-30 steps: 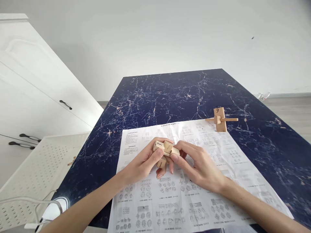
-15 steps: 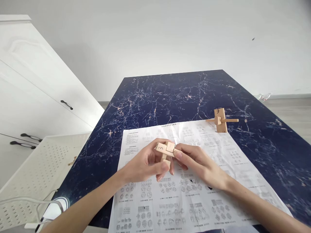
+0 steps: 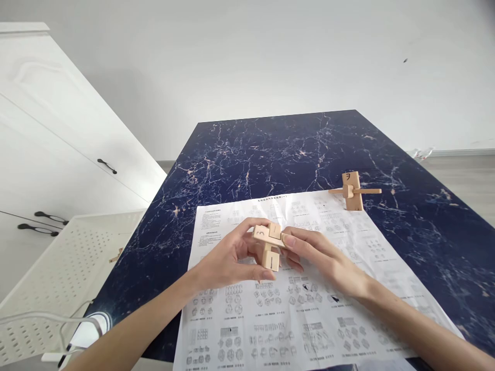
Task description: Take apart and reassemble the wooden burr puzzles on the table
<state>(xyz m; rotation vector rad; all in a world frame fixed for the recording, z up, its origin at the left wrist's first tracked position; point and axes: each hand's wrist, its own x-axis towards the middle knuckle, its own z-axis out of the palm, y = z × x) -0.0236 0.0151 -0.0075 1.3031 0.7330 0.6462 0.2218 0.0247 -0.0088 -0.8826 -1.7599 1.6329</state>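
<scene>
A wooden interlocking puzzle [image 3: 269, 234] of pale, crossed blocks is held between both hands above a printed sheet. Black marks show on it, one like a 3, others like single strokes. My left hand [image 3: 235, 257] curls round its left side, fingers behind and thumb below near the lower block. From the right, my right hand [image 3: 315, 252] pinches the puzzle's right end with thumb on top; its other fingers are partly hidden. A second wooden puzzle [image 3: 352, 198], a numbered flat block crossed by a thin stick, stands at the sheet's upper right corner.
The large paper sheet [image 3: 232, 221] with small diagrams lies on a dark blue marbled table [image 3: 263, 159]. Left of the table are a white perforated surface [image 3: 77, 252] with a small wooden piece [image 3: 116, 255], a cable [image 3: 46, 319] and a white cabinet [image 3: 58, 129].
The held puzzle has shifted slightly right and turned, showing more of its lower block's marked face. My left thumb has slid down off that block's face.
</scene>
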